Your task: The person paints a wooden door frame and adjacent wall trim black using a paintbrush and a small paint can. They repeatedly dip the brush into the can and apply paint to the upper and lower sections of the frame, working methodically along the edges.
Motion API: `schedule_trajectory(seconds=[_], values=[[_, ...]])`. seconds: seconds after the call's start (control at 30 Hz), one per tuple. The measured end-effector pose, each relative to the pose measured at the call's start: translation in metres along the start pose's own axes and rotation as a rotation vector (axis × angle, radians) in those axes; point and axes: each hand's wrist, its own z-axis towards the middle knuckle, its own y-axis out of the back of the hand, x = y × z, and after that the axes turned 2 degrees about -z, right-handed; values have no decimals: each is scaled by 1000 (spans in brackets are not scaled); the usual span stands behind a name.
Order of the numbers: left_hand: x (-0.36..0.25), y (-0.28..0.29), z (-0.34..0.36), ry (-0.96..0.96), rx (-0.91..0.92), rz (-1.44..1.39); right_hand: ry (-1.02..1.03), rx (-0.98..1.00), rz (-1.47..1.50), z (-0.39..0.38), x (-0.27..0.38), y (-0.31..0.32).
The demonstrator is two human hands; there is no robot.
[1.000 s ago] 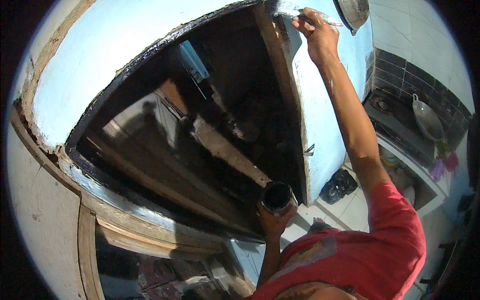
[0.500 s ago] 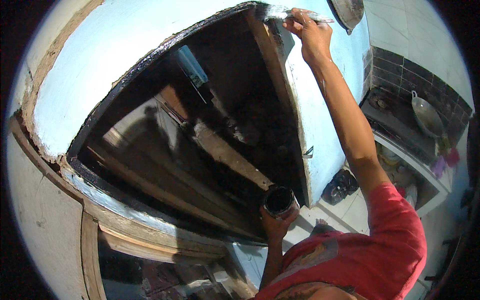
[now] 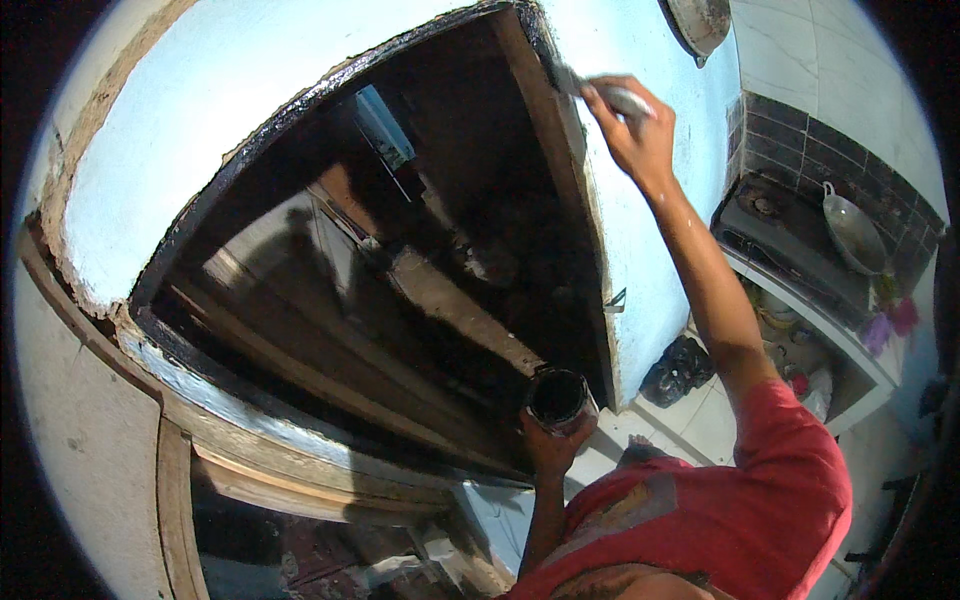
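Paintbrush [image 3: 628, 102] sits tight in the right hand [image 3: 642, 132], by the upper right side of the black-edged frame [image 3: 300, 106], maybe pinched for careful aim. The left hand [image 3: 551, 448] wraps the paint can [image 3: 587, 416] mouth up, near the frame's lower right corner, likely so nothing spills. Since a moment ago, the brush has moved down the frame's right side.

paintbrush [image 3: 628, 101] at frame [image 3: 541, 38] | can [image 3: 590, 408] left of bag [image 3: 675, 374] | wok [image 3: 853, 232] on stove [image 3: 795, 245]

Glaring pale-blue wall [image 3: 250, 80] — deep-shadowed opening [image 3: 500, 170], blurred brush [image 3: 627, 101], fisheye-curved margins
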Motion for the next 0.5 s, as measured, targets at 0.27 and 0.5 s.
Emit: schedule_trajectory(seconds=[0.27,0.5], values=[[18,-6,5,-68,8,-15,-6,189,-76,-1,1,29],[-7,-20,3,-40,55,18,68,19,130,104,-15,-3]])
